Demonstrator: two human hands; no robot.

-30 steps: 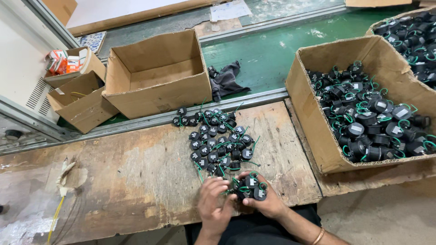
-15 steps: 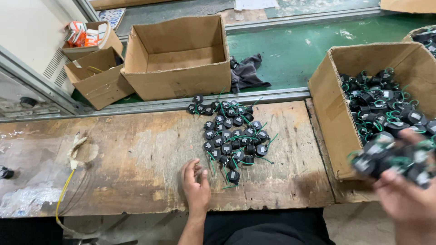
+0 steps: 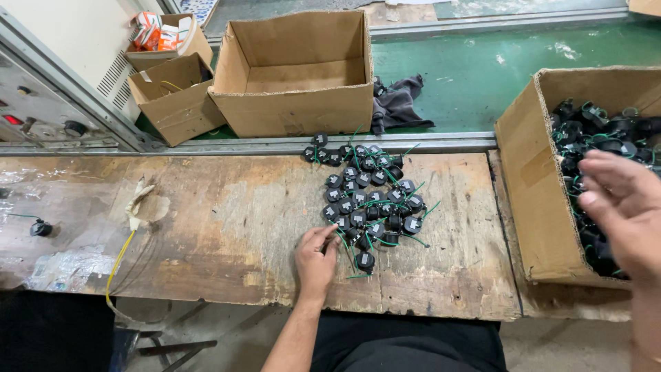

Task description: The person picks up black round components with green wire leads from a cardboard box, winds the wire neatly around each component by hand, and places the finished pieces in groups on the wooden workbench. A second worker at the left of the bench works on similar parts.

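A cluster of small black parts with green wires [image 3: 366, 200] is spread on the worn wooden bench [image 3: 227, 227]. Its near left edge is touched by the left hand [image 3: 315, 258], laid flat with fingers loosely spread, nothing gripped. The right hand [image 3: 623, 207] is held open and empty over the cardboard box of parts [image 3: 544, 200] at the right.

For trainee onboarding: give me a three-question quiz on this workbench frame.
1. True or false: the large cardboard box behind the bench is packed full.
2. What does the left hand touch? A) dark cloth B) pile of black parts with green wires C) yellow wire
3. The right hand hovers over which container?

Key: 1 false, it looks empty. 2 B. 3 The box of black parts at the right.
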